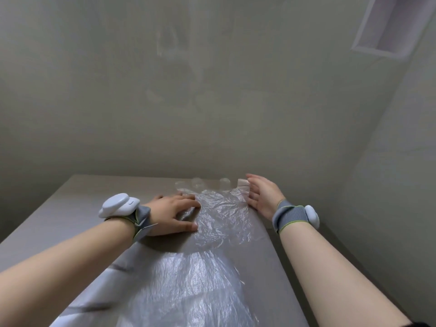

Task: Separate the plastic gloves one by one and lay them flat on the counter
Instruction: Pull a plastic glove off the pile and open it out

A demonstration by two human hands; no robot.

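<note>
Plain wall (212, 79) fills the upper view, pale grey-green, matte, unmarked apart from faint smudges near its middle. A second wall (401, 173) meets it at the right, making a corner. High in the right corner, a white-framed rectangular recess (387, 24), tilted by the wide lens; whether window or vent cannot be told. Worktop (70, 208) below, grey, smooth, butting against the far wall. Light is soft and dim, with a darker band of shade along the wall just above the worktop's far edge.
</note>
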